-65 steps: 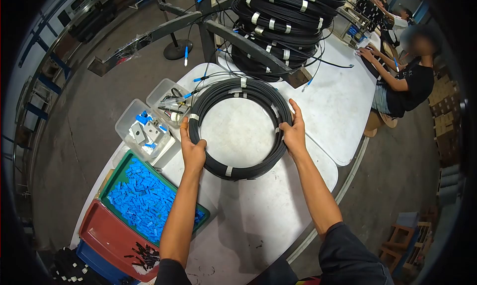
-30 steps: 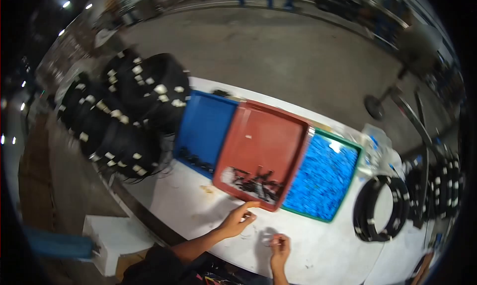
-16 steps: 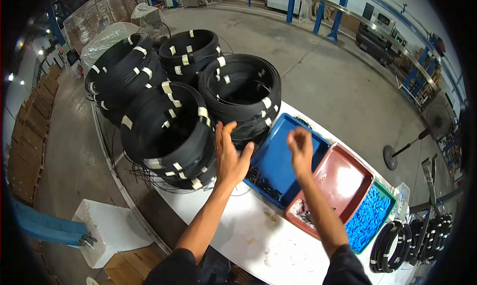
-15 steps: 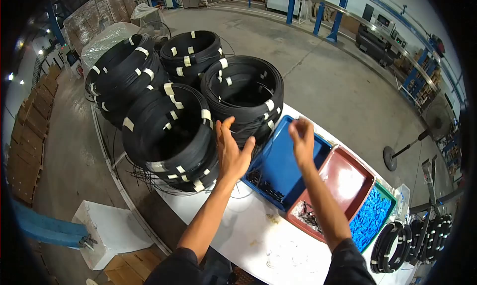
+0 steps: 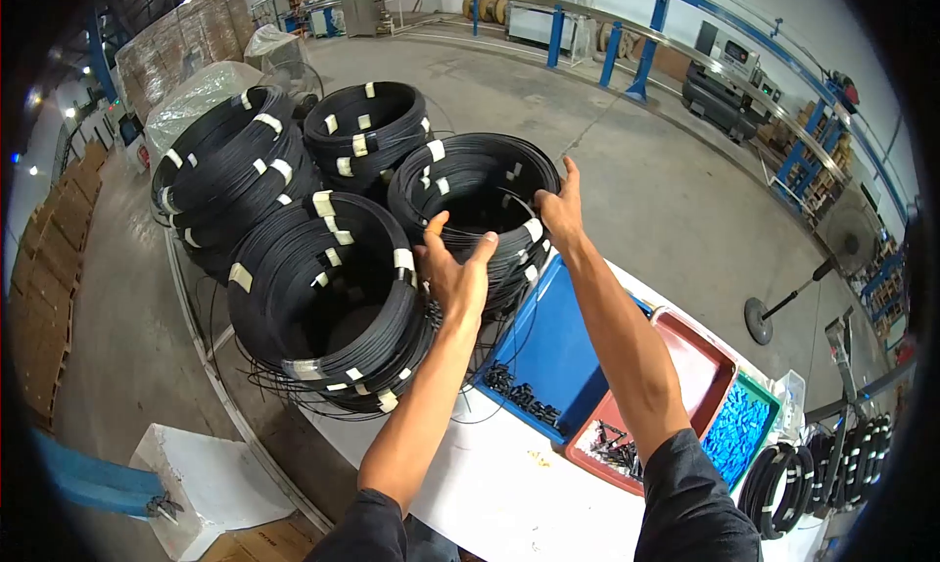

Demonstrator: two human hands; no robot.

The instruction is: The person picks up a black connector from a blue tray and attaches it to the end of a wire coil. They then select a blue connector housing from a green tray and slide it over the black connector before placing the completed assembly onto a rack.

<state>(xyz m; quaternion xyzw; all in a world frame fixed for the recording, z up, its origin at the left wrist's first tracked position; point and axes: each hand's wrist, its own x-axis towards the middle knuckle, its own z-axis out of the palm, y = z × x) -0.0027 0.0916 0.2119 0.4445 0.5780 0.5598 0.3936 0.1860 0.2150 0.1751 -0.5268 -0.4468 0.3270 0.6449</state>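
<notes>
A stack of black cable coils [image 5: 431,202] bound with pale tape stands in front of me, between my two hands. My left hand [image 5: 458,276] is open at its near side, thumb and fingers spread and overlapping the coil's front wall. At the right edge of the same stack is my right hand [image 5: 561,210], one finger pointing up and the thumb apart from it, right at the rim. Another coil stack [image 5: 377,342] sits just left of my left hand. Thin loose cable ends hang below these coils.
Two more coil stacks [image 5: 227,185] stand behind. On the white table [image 5: 490,484] are a blue tray [image 5: 553,327] with small black parts, a red tray [image 5: 700,354] and a green tray [image 5: 779,405] of blue pieces. Smaller coils [image 5: 774,489] lie right; a pedestal fan [image 5: 759,319] stands beyond.
My right hand has moved from above the blue tray forward and left to the rim of the coil stack. My left hand stays near the stack's front. The view has tilted up slightly.
</notes>
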